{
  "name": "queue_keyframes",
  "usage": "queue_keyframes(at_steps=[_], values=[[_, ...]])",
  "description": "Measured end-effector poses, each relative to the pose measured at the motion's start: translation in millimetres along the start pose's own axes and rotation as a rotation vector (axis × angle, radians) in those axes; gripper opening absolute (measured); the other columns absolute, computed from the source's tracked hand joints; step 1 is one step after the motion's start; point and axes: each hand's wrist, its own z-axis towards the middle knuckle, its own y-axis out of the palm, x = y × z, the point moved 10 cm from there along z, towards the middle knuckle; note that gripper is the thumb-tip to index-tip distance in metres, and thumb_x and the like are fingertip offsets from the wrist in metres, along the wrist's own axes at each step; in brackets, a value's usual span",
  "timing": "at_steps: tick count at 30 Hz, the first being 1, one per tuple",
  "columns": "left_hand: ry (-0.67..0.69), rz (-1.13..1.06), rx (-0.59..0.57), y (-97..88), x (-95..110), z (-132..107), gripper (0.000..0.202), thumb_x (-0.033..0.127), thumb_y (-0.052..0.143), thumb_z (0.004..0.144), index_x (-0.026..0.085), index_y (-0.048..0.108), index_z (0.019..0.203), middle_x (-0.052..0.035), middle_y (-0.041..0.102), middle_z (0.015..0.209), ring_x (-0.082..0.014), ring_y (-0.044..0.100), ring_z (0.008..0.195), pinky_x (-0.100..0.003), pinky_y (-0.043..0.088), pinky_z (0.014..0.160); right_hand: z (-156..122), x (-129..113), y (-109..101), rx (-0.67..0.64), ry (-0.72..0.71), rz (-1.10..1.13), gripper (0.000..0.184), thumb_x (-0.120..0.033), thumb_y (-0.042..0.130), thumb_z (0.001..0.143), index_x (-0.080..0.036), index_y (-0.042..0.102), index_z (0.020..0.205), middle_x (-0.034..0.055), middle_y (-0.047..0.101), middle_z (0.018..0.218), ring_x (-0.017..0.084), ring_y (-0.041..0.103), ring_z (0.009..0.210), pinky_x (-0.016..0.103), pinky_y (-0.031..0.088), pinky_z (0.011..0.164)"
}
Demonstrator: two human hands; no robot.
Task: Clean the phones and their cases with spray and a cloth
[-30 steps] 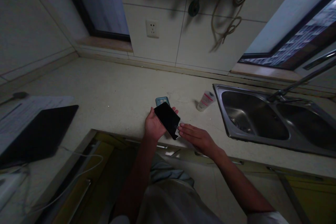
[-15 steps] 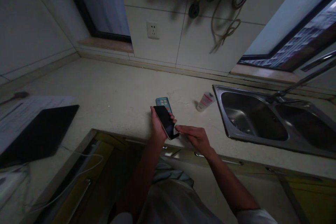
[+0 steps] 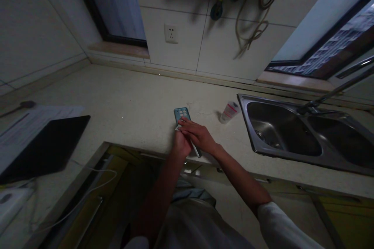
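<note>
My left hand (image 3: 181, 144) is closed around a smartphone (image 3: 196, 149), now tilted so that mostly its thin pale edge shows below my fingers. My right hand (image 3: 202, 136) lies across the phone's upper part and hides most of it. At its fingertips a small white piece (image 3: 178, 127), like tissue or cloth, is pressed against the phone's upper end. Just beyond both hands, a blue-green phone case (image 3: 181, 113) with several round camera openings lies on the counter, partly covered by my right fingers.
A clear tube with pink print (image 3: 229, 112) stands to the right, beside the steel double sink (image 3: 253, 140). On the left are a black flat laptop-like slab (image 3: 49, 146), papers (image 3: 27, 124), a brush (image 3: 27, 104) and a white cable (image 3: 96, 171). The counter's front edge runs under my wrists.
My right hand has moved up and left with the white piece, from the phone's lower end to its upper end. The phone has turned from screen-up to nearly edge-on.
</note>
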Motion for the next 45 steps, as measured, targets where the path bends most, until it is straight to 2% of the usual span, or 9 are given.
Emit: queue_keyframes(at_steps=[6,11,16,22,26,30,35,41,45], values=[[-0.025,0.086,0.203,-21.7,16,-5,0.046,0.06,0.05,0.09,0.018,0.06,0.075,-0.0002,0.058,0.054,-0.0122,0.056,0.045,-0.024,0.047,0.049,-42,-29,2,-0.045,-0.096,0.002,0.031,-0.021,0.05,0.099,-0.021,0.067,0.126,0.0098,0.055,0.145,0.021,0.043,0.142,0.045,0.042,0.116],[0.01,0.095,0.106,-10.8,24,-6,0.062,0.074,0.041,0.086,0.016,0.063,0.086,-0.0026,0.059,0.057,-0.017,0.059,0.049,-0.029,0.05,0.05,-76,-46,-6,-0.023,-0.16,-0.076,0.04,-0.011,0.05,0.097,-0.02,0.06,0.134,0.0114,0.052,0.148,0.021,0.044,0.141,0.041,0.044,0.115],[0.004,0.039,0.023,3.1,24,-7,0.061,0.075,0.052,0.078,0.015,0.063,0.083,-0.0034,0.06,0.06,-0.0184,0.06,0.053,-0.032,0.051,0.053,-93,-37,-23,0.108,-0.104,-0.067,0.045,-0.009,0.05,0.096,-0.026,0.059,0.137,0.0068,0.058,0.143,0.021,0.055,0.132,0.038,0.051,0.109],[-0.046,0.015,-0.11,15.0,18,-10,0.041,0.051,0.054,0.085,0.013,0.068,0.092,-0.0068,0.065,0.07,-0.0187,0.065,0.063,-0.03,0.051,0.058,-99,-8,-52,0.422,0.178,0.104,0.04,-0.017,0.06,0.094,-0.033,0.062,0.131,0.0032,0.07,0.128,0.021,0.069,0.114,0.038,0.059,0.098],[-0.088,0.099,-0.119,8.5,6,-10,0.056,0.059,0.053,0.086,0.011,0.07,0.108,-0.0118,0.071,0.081,-0.0232,0.069,0.075,-0.036,0.056,0.069,-82,-1,-70,0.591,0.257,0.227,0.042,-0.026,0.067,0.091,-0.029,0.056,0.132,0.0074,0.068,0.128,0.021,0.069,0.111,0.037,0.061,0.092],[-0.094,0.126,-0.187,9.8,-7,-10,0.069,0.071,0.053,0.084,0.013,0.069,0.116,-0.0125,0.074,0.09,-0.027,0.071,0.086,-0.04,0.057,0.08,-45,-5,-73,0.464,0.221,-0.032,0.009,-0.029,0.066,0.091,-0.025,0.072,0.098,0.0056,0.073,0.101,0.02,0.069,0.095,0.035,0.059,0.082],[-0.079,0.107,-0.202,9.5,-15,-8,0.074,0.075,0.049,0.084,0.011,0.069,0.115,-0.0146,0.074,0.097,-0.0291,0.071,0.096,-0.04,0.057,0.085,-18,-11,-44,0.29,0.03,-0.285,0.016,-0.023,0.058,0.096,-0.023,0.075,0.098,0.0077,0.073,0.093,0.023,0.063,0.091,0.04,0.051,0.083],[-0.09,0.122,-0.193,4.3,-3,-8,0.087,0.084,0.039,0.08,0.012,0.066,0.121,-0.0149,0.073,0.09,-0.0273,0.072,0.087,-0.038,0.058,0.073,-37,-38,18,-0.15,-0.115,-0.294,0.02,-0.019,0.053,0.098,-0.019,0.072,0.104,0.0091,0.069,0.099,0.021,0.059,0.092,0.034,0.046,0.078],[-0.104,0.114,-0.277,9.5,4,-13,0.092,0.086,0.035,0.079,0.011,0.064,0.124,-0.0141,0.072,0.084,-0.0264,0.071,0.08,-0.038,0.059,0.069,-61,-43,23,-0.311,-0.086,-0.28,0.023,-0.024,0.049,0.101,-0.021,0.07,0.111,0.0074,0.067,0.104,0.02,0.059,0.095,0.031,0.045,0.076]])
